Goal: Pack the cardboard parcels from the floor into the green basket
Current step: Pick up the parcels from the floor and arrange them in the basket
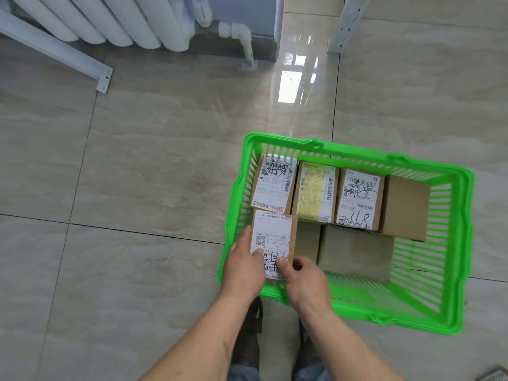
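Both your left hand (242, 266) and right hand (303, 281) grip labelled parcel (270, 237) | green basket (456, 243) about half full | another parcel (494, 376) left on floor

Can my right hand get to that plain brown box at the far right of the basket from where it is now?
Probably yes. The right hand is on the labelled parcel at the near left corner, together with the left hand. The green basket is open-topped, and nothing covers the plain brown box.
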